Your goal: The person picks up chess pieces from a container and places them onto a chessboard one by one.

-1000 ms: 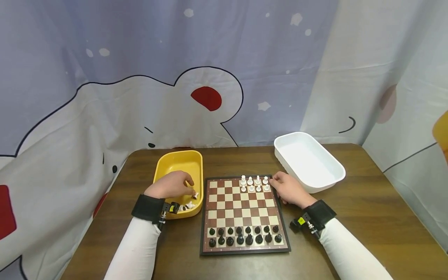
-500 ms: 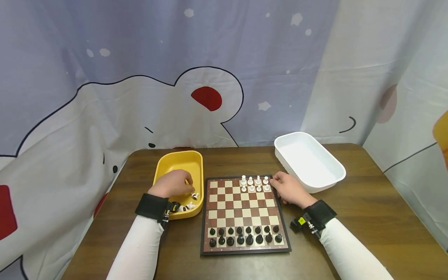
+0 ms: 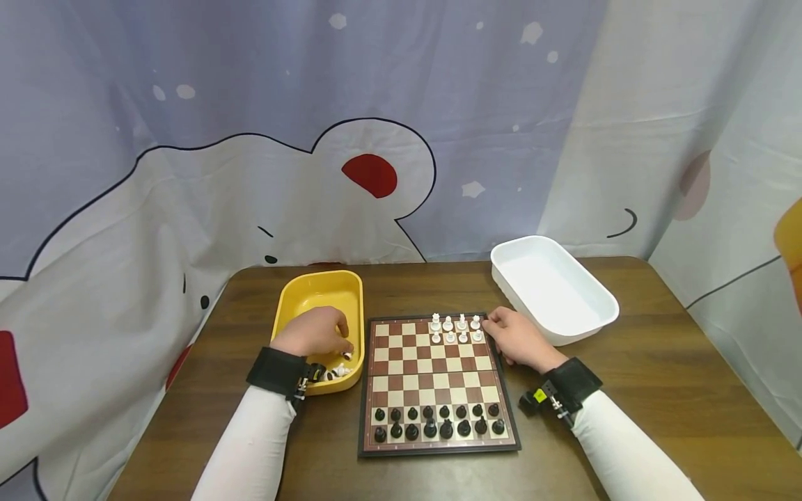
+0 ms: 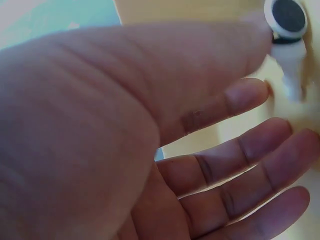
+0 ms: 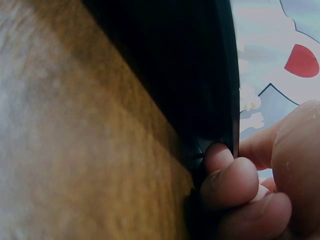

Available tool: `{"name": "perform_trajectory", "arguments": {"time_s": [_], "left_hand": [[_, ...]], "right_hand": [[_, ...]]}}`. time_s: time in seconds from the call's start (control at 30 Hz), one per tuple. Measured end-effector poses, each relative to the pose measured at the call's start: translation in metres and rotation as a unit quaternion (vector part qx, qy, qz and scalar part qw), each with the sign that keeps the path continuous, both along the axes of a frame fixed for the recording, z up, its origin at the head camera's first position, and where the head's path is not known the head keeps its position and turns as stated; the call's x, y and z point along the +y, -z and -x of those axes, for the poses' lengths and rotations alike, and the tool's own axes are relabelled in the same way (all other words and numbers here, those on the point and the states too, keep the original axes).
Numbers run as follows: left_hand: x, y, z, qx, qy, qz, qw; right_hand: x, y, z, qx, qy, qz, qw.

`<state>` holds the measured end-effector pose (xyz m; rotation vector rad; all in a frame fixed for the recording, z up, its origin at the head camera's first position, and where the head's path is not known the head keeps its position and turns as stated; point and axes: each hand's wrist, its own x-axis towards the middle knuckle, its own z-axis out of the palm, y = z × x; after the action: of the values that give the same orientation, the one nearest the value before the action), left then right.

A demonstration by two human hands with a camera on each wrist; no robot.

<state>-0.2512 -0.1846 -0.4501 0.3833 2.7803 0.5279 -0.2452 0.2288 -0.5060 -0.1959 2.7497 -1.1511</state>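
Note:
My left hand (image 3: 313, 330) is down inside the yellow tray (image 3: 328, 287), fingers spread and loosely bent. Close to its thumb tip lies a white chess piece (image 4: 291, 62) with a dark round base; whether the thumb touches it I cannot tell. Several more white chess pieces (image 3: 338, 372) lie at the tray's near end, partly hidden by the wrist camera. My right hand (image 3: 520, 339) holds the chessboard (image 3: 395, 353) at its far right corner, curled fingers against the dark side and thumb at the top edge. Beside that thumb, white chess pieces (image 3: 448, 324) stand in two short rows.
Two rows of black chess pieces (image 3: 446, 429) stand along the board's near side. A white tray (image 3: 551, 282) sits behind the right hand. Brown wooden table (image 3: 664, 355) surrounds the board, with a printed curtain (image 3: 489, 139) behind.
My left hand has shifted slightly toward the right and nearer side of the yellow tray, over the loose chess piece. The right hand and the board have stayed put.

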Motion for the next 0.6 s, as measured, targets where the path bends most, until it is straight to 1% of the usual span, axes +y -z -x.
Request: {"name": "perform_trajectory", "arguments": {"time_s": [0.37,0.5,0.6], "left_hand": [[-0.0008,-0.0027,-0.0024,0.001,0.007,-0.003,1.0000],[-0.0021,-0.0028,-0.0015,0.010,0.012,-0.006,0.9999],[-0.0033,-0.0015,-0.0007,0.015,0.009,-0.001,0.9998]], "right_hand": [[-0.0003,0.0006,-0.0002,0.003,-0.001,-0.002,1.000],[-0.0001,0.0012,-0.0003,0.004,-0.001,0.000,1.000],[0.0000,0.0016,-0.0002,0.005,-0.002,0.001,1.000]]}}
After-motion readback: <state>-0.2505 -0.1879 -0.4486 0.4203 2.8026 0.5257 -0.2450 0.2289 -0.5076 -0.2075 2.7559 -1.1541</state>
